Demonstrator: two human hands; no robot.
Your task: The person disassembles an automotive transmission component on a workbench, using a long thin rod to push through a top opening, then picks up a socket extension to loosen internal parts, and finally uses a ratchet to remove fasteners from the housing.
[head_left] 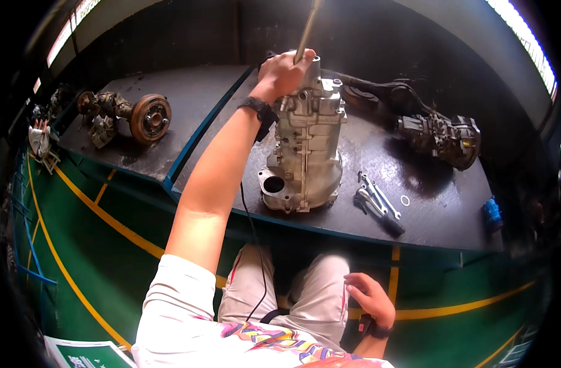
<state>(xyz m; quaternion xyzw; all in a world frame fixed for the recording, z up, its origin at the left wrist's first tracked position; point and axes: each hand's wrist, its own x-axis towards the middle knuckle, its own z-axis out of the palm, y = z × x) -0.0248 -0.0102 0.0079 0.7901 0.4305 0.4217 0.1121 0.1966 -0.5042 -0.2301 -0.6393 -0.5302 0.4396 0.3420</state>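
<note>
Left hand point(285, 75): closed round rod point(309, 27) at metal casing's point(314, 147) top | Right hand point(371, 299): loosely open, empty, near right leg point(322, 285) | Casing: upright near table's point(443, 218) front edge, wide end down, likely for steadiness

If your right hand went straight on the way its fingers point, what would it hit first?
Most likely your right trouser leg: the right hand's fingers point toward it. Depth is unclear, so the hand might pass over it.
</note>
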